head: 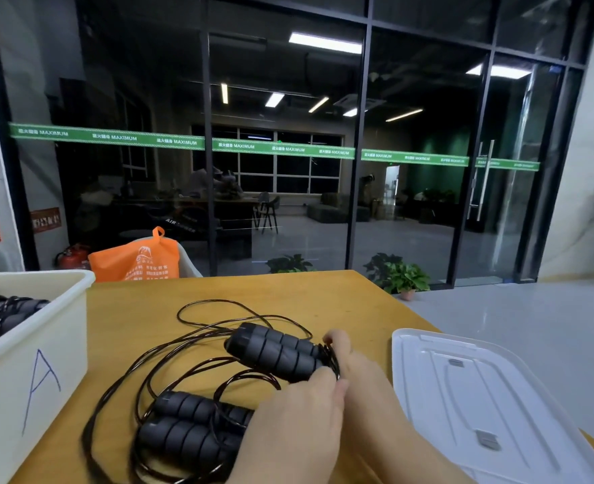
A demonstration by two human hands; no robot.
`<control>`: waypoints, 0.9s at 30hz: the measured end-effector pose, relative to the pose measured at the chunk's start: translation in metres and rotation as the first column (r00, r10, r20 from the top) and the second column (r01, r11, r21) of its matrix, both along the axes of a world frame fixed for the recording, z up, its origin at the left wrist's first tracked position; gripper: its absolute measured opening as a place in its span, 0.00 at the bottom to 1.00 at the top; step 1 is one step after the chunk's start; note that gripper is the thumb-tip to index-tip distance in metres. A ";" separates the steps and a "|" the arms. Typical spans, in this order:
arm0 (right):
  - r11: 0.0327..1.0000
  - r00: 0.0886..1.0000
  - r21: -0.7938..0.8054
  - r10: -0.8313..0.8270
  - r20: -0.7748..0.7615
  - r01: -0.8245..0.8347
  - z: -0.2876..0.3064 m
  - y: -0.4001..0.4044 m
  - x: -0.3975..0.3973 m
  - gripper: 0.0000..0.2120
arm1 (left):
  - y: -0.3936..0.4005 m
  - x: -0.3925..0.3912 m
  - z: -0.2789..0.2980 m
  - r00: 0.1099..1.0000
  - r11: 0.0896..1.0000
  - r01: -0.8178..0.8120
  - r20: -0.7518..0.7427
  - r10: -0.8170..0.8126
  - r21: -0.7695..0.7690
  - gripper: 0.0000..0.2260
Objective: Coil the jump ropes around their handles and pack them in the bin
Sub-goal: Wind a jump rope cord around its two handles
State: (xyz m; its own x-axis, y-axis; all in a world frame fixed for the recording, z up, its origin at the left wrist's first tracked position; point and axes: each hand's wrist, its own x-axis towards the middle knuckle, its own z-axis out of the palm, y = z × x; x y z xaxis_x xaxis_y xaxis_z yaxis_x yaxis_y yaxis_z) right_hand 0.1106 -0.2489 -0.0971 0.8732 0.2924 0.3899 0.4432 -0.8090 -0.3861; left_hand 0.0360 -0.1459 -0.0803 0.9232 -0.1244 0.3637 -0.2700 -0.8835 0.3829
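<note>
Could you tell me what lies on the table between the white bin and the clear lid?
In the head view, two jump ropes: the pair of handles the hands hold, a second pair nearer, and loose cord.

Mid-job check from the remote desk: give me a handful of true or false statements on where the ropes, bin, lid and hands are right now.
1. The bin marked A already holds coiled ropes. True.
2. The lid is on the bin. False: it lies on the table, to the right of the hands.
3. Both hands are at the farther handle pair. True: the left hand and right hand meet at its near end.
4. The nearer handle pair is in the bin. False: it lies on the table among loose rope.
5. All rope on the table is wound up. False: loose loops spread across it.
</note>
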 end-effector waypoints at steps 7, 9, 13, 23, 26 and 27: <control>0.966 0.979 0.238 -0.054 -0.199 0.101 0.001 -0.001 0.001 0.17 | 0.012 0.009 -0.004 0.998 0.991 -0.023 0.060 0.015 0.134 0.10; 0.932 0.945 0.346 0.014 -0.326 0.105 -0.001 -0.001 0.002 0.17 | 0.018 0.012 -0.005 0.998 0.994 -0.026 0.054 0.020 0.108 0.12; 0.815 0.847 0.565 0.206 -0.490 0.128 0.001 0.000 0.001 0.17 | 0.030 0.017 -0.007 0.994 0.999 -0.034 0.109 0.029 0.041 0.16; 0.463 0.425 0.837 0.721 -0.547 0.292 0.013 -0.007 -0.011 0.04 | 0.058 0.032 -0.017 0.989 0.982 0.052 0.149 -0.025 -0.180 0.31; 0.355 0.285 0.871 0.843 -0.456 0.340 0.013 -0.007 -0.012 0.08 | 0.063 0.036 -0.020 0.987 0.964 0.098 0.147 -0.063 -0.247 0.35; 0.331 0.247 0.881 0.872 -0.422 0.337 0.013 -0.008 -0.012 0.10 | 0.063 0.037 -0.019 0.985 0.954 0.122 0.154 -0.081 -0.274 0.36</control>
